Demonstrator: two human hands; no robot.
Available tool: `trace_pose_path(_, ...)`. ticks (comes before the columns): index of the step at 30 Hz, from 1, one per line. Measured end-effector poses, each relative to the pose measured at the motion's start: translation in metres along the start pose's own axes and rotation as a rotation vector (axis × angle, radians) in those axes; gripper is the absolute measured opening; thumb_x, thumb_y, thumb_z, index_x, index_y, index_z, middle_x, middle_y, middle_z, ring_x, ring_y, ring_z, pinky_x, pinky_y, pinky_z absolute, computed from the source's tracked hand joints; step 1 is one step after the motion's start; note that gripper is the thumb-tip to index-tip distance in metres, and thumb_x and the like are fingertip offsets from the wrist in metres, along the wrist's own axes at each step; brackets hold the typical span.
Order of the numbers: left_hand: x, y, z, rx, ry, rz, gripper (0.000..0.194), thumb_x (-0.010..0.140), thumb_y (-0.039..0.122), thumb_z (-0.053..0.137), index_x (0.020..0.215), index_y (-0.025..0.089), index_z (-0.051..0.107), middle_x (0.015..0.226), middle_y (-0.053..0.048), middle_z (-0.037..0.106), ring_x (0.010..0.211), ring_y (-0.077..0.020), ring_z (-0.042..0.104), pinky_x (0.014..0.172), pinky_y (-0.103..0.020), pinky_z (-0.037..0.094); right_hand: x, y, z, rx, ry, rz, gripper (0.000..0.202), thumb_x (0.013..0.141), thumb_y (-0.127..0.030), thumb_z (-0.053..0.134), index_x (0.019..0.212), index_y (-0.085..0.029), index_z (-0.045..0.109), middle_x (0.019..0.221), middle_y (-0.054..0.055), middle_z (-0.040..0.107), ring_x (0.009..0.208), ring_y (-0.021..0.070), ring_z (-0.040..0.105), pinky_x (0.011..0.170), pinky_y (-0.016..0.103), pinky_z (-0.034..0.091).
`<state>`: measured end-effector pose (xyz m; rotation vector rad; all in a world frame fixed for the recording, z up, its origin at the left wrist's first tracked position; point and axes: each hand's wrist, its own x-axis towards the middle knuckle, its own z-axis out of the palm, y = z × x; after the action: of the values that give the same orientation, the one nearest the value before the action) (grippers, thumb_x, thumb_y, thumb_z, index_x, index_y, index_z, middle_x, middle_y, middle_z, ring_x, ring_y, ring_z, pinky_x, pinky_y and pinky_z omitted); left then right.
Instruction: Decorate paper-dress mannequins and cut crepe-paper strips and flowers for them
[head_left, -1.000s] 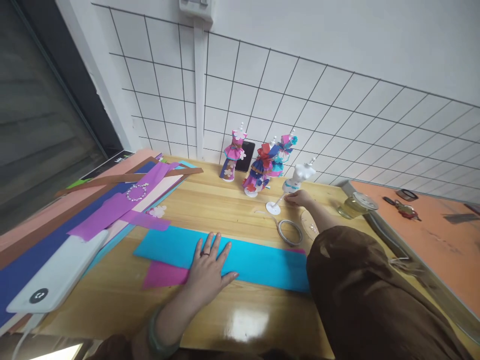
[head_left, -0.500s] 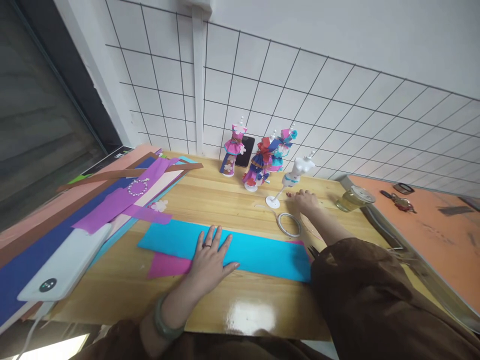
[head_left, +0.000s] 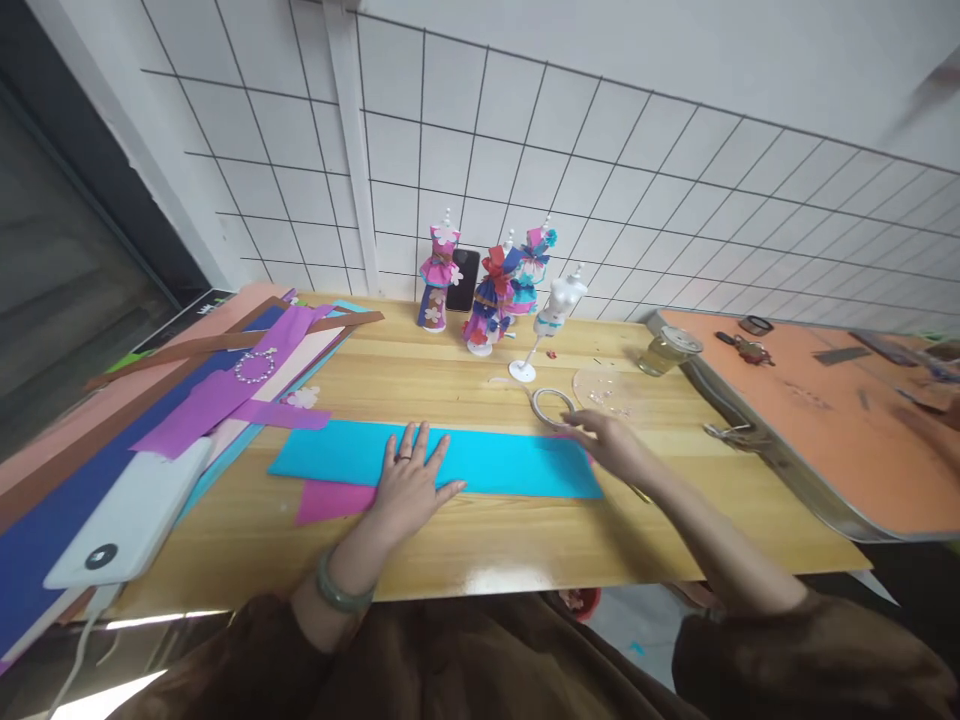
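Observation:
My left hand [head_left: 409, 492] lies flat with its fingers spread on a long bright blue paper strip [head_left: 510, 462]. Part of a magenta sheet [head_left: 336, 500] sticks out from under the strip's left front edge. Over the strip's right end, my right hand [head_left: 621, 447] has its fingertips drawn together; what they hold, if anything, is too small to make out. Just behind those fingertips lies a roll of white tape [head_left: 536, 408]. A small white dress form [head_left: 566, 296] with a blue band stands farther back. Below the right hand, a thin object [head_left: 639, 493] shows only in part.
Several dressed forms [head_left: 442, 270] stand by the tiled wall, with a phone [head_left: 466, 282] behind. Coloured sheets [head_left: 210, 400] and a white power bank [head_left: 135, 515] lie at left. On the right are a clear round dish [head_left: 600, 390], a lidded cup [head_left: 667, 352] and an orange-topped table [head_left: 810, 420].
My right hand has come back toward me from beside the dress form's base to the blue strip's right end. My left hand stays flat on the strip. The whole view has shifted slightly.

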<state>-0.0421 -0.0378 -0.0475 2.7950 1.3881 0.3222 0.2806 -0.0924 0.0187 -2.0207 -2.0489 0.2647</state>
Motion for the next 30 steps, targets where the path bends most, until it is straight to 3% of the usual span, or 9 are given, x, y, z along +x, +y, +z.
trace_pose_path(5,0.0,0.0,0.0,0.021,-0.002,0.005,0.072,0.078,0.069,0.027,0.137,0.027,0.031,0.145,-0.01,0.024,0.134,-0.0314,0.014,0.105,-0.052,0.01,-0.063,-0.05,0.054,-0.092,-0.022,-0.213,0.064,0.086,-0.047,0.039,0.141,-0.019,0.021,0.143,0.012,0.028,0.131,0.0249,0.026,0.105,0.046,0.026)
trace_pose_path(10,0.002,0.001,-0.002,0.042,-0.034,0.006,0.071,0.079,0.067,0.029,0.137,0.027,0.03,0.145,-0.01,0.023,0.134,-0.0311,0.014,0.105,-0.052,0.01,-0.088,-0.036,0.08,-0.198,0.073,-0.118,0.069,0.086,-0.05,0.036,0.142,-0.018,0.012,0.145,0.013,0.021,0.134,0.0263,0.016,0.105,0.052,0.021)
trace_pose_path(13,0.002,0.001,-0.004,0.051,-0.059,0.0,0.071,0.079,0.067,0.028,0.137,0.027,0.029,0.146,-0.01,0.022,0.134,-0.0312,0.014,0.105,-0.053,0.01,-0.092,-0.026,0.082,-0.225,0.168,0.006,0.073,0.085,-0.053,0.036,0.143,-0.018,0.01,0.143,0.015,0.024,0.133,0.0291,0.02,0.104,0.057,0.018)
trace_pose_path(15,0.002,0.002,-0.004,0.057,-0.067,-0.003,0.072,0.078,0.067,0.028,0.138,0.027,0.028,0.146,-0.01,0.021,0.134,-0.0319,0.014,0.104,-0.053,0.011,-0.089,-0.035,0.081,-0.22,0.225,0.031,0.076,0.083,-0.055,0.039,0.143,-0.019,0.009,0.143,0.015,0.025,0.132,0.0314,0.021,0.103,0.06,0.014)
trace_pose_path(18,0.002,0.002,-0.005,0.065,-0.064,0.002,0.072,0.078,0.067,0.029,0.138,0.026,0.028,0.146,-0.011,0.021,0.134,-0.0325,0.014,0.104,-0.054,0.011,-0.076,-0.07,0.085,-0.17,0.233,-0.064,0.078,0.081,-0.055,0.043,0.143,-0.02,0.01,0.144,0.014,0.022,0.133,0.0321,0.016,0.103,0.061,0.01)
trace_pose_path(21,0.002,0.002,-0.004,0.075,-0.053,0.011,0.071,0.079,0.065,0.031,0.138,0.027,0.028,0.146,-0.011,0.021,0.134,-0.0318,0.013,0.104,-0.053,0.011,-0.062,-0.112,0.094,-0.115,0.156,-0.21,0.077,0.081,-0.057,0.041,0.142,-0.017,0.015,0.144,0.014,0.021,0.134,0.0308,0.013,0.104,0.06,0.012)
trace_pose_path(24,0.002,0.001,-0.003,0.088,-0.049,0.017,0.069,0.08,0.063,0.032,0.137,0.027,0.029,0.145,-0.011,0.022,0.134,-0.0311,0.013,0.104,-0.053,0.011,-0.053,-0.137,0.104,-0.059,0.114,-0.286,0.076,0.082,-0.058,0.039,0.141,-0.015,0.018,0.143,0.015,0.024,0.134,0.0292,0.015,0.105,0.057,0.015)
trace_pose_path(27,0.002,0.001,-0.003,0.097,-0.049,0.021,0.068,0.08,0.063,0.031,0.137,0.026,0.029,0.145,-0.012,0.022,0.134,-0.0307,0.013,0.105,-0.052,0.011,-0.055,-0.136,0.108,-0.038,0.108,-0.258,0.075,0.082,-0.058,0.037,0.14,-0.014,0.021,0.142,0.015,0.027,0.133,0.0287,0.019,0.105,0.054,0.019)
trace_pose_path(30,0.002,0.002,-0.003,0.091,-0.047,0.019,0.07,0.08,0.064,0.03,0.138,0.025,0.029,0.145,-0.011,0.022,0.134,-0.0313,0.012,0.104,-0.053,0.011,-0.065,-0.116,0.105,-0.074,0.124,-0.182,0.075,0.083,-0.057,0.036,0.14,-0.012,0.021,0.143,0.016,0.025,0.133,0.029,0.019,0.105,0.052,0.022)
